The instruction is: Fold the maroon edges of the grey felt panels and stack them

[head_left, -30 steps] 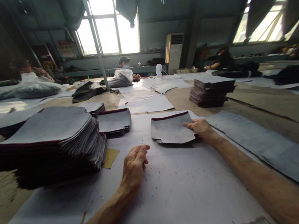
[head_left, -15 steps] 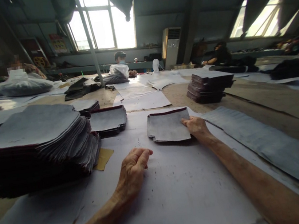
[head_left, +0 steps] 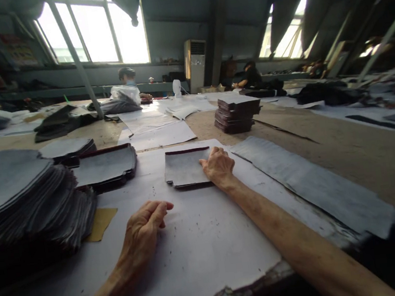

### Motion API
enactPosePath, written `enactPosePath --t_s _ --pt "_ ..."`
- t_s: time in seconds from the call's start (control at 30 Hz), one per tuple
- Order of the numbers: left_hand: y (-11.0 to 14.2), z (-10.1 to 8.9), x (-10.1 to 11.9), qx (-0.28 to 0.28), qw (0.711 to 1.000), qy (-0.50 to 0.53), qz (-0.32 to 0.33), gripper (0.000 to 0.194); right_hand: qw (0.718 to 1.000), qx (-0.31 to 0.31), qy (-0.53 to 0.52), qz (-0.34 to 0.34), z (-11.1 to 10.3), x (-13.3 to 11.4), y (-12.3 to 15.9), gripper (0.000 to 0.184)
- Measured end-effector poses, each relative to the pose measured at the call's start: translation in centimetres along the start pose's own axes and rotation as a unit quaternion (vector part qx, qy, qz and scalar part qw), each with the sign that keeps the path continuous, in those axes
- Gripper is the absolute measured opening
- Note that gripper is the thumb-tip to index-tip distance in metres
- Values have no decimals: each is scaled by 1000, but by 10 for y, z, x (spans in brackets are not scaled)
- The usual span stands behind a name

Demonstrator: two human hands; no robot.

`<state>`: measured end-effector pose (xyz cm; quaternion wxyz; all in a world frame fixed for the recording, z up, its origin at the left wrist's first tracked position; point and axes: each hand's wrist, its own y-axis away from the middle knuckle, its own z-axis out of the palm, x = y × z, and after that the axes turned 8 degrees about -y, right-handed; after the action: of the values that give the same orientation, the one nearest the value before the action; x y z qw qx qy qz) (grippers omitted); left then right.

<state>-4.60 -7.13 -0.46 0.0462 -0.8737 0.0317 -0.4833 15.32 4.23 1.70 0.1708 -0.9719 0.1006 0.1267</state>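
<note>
My right hand [head_left: 219, 165] grips the right side of a small stack of grey fabric pieces [head_left: 184, 167] with a dark red back edge. Its thumb lies on the top piece, and the other fingers are curled over the right edge, partly hidden. My left hand [head_left: 146, 227] rests just above the white paper [head_left: 203, 244], nearer to me. Its fingers are curled together with the thumb against them, and nothing shows between them. Left of the hands stand a tall stack of larger grey pieces [head_left: 12, 182] and a lower stack of small pieces [head_left: 103, 165].
A tan scrap [head_left: 101, 223] lies beside the tall stack. On the right is a long grey strip [head_left: 307, 182]. Farther back stand a dark red stack [head_left: 236, 115] and a pole [head_left: 77, 62]. Two people sit across the table. The table's edge [head_left: 238, 290] shows at the front.
The view has turned to the right, so everything sits farther left. My right hand has closed further round the stack's right side, its fingers now over the far corner. My left hand keeps its curled pose.
</note>
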Motion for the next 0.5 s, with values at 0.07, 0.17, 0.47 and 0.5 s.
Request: enactPosePath --t_s 0.07,0.17,0.47,0.5 --pt "0 0 -2 5 1000 0 -1 41 1000 24 2 -4 -7 4 3 36" --pt "1 -2 -2 12 1000 -3 -3 43 999 11 7 -35 -23 25 13 32" --pt "11 2 6 -3 989 -110 103 35 997 2 72 -9 -98 178 97 25" --pt "11 2 6 -6 986 -122 116 34 997 0 74 -2 -105 192 104 27"
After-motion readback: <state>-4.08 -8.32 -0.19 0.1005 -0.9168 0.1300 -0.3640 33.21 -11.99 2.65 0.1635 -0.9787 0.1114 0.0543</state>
